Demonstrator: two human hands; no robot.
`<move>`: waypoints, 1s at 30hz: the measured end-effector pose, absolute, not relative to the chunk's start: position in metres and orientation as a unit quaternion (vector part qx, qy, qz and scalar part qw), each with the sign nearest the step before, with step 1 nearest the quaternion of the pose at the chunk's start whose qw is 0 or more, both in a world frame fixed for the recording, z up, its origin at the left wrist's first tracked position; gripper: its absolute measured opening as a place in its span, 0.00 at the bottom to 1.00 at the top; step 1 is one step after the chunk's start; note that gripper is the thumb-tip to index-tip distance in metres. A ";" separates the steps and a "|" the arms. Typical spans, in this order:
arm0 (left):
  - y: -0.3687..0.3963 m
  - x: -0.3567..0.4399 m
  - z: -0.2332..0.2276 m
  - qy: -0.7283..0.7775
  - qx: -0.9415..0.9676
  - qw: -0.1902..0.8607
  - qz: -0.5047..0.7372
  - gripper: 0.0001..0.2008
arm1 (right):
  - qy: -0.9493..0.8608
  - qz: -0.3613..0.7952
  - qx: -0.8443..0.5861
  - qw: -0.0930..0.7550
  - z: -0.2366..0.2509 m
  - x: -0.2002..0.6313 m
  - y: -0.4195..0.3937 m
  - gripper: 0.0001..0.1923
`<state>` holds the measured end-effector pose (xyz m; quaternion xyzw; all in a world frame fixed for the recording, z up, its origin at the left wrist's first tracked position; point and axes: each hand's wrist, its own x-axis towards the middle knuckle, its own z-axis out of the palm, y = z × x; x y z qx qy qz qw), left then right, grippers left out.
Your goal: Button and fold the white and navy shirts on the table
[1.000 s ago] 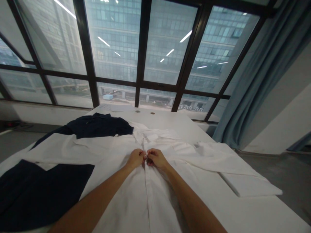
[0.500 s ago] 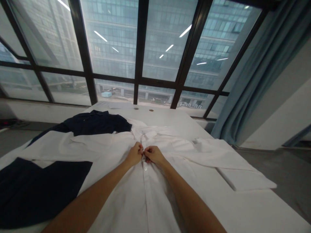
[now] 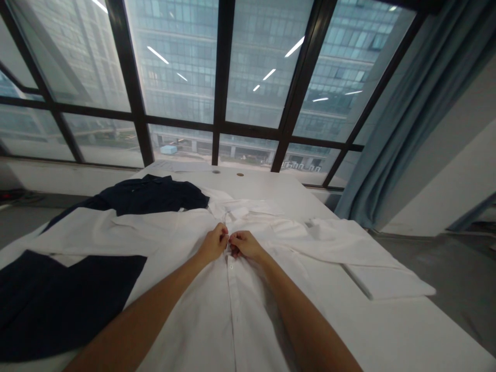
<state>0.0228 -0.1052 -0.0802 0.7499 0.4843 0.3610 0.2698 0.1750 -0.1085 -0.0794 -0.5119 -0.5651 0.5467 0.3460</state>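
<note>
A white button-up shirt (image 3: 205, 315) lies spread on the table, collar away from me and sleeves out to both sides. On its front placket, below the collar, my left hand (image 3: 213, 243) pinches the cloth from the left. My right hand (image 3: 245, 245) meets it from the right, fingertips pinched on the same placket. The fingertips nearly touch, and whatever button lies between them is hidden. Just below my hands a small button (image 3: 231, 267) shows on the placket.
A dark navy garment (image 3: 155, 196) lies partly under the shirt's left sleeve, with more navy cloth (image 3: 73, 294) nearer me. The white table (image 3: 391, 330) reaches toward large framed windows (image 3: 256, 67). A flat white object (image 3: 372, 283) rests under the right sleeve. A blue curtain (image 3: 380, 150) hangs at right.
Both hands stay at the same spot on the placket, with only slight finger movement. The whole view has shifted a little.
</note>
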 end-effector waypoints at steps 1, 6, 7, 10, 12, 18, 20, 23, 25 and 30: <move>-0.106 0.022 -0.080 0.479 0.755 0.261 0.364 0.03 | -0.558 0.555 -0.511 0.345 -0.079 0.175 -0.109 0.07; -0.108 0.021 -0.077 0.466 0.773 0.248 0.352 0.04 | -0.565 0.534 -0.521 0.354 -0.079 0.173 -0.111 0.09; -0.109 0.021 -0.076 0.468 0.774 0.250 0.345 0.04 | -0.575 0.517 -0.524 0.358 -0.080 0.173 -0.111 0.10; -0.110 0.021 -0.073 0.473 0.776 0.252 0.333 0.05 | -0.615 0.464 -0.524 0.363 -0.082 0.171 -0.113 0.11; -0.112 0.022 -0.070 0.481 0.773 0.244 0.333 0.05 | -0.639 0.425 -0.529 0.362 -0.084 0.171 -0.113 0.09; -0.112 0.027 -0.067 0.559 0.692 0.271 0.367 0.05 | -0.702 0.211 -0.564 0.380 -0.084 0.167 -0.119 0.07; -0.109 0.027 -0.070 0.575 0.644 0.353 0.362 0.04 | -0.716 0.164 -0.567 0.374 -0.082 0.165 -0.123 0.06; -0.104 0.027 -0.075 0.564 0.587 0.452 0.365 0.04 | -0.728 0.140 -0.574 0.349 -0.077 0.162 -0.127 0.06; -0.101 0.026 -0.079 0.554 0.580 0.461 0.380 0.05 | -0.733 0.120 -0.582 0.331 -0.074 0.160 -0.129 0.05; -0.099 0.025 -0.086 0.555 0.605 0.404 0.403 0.05 | -0.743 0.115 -0.581 0.312 -0.070 0.160 -0.131 0.04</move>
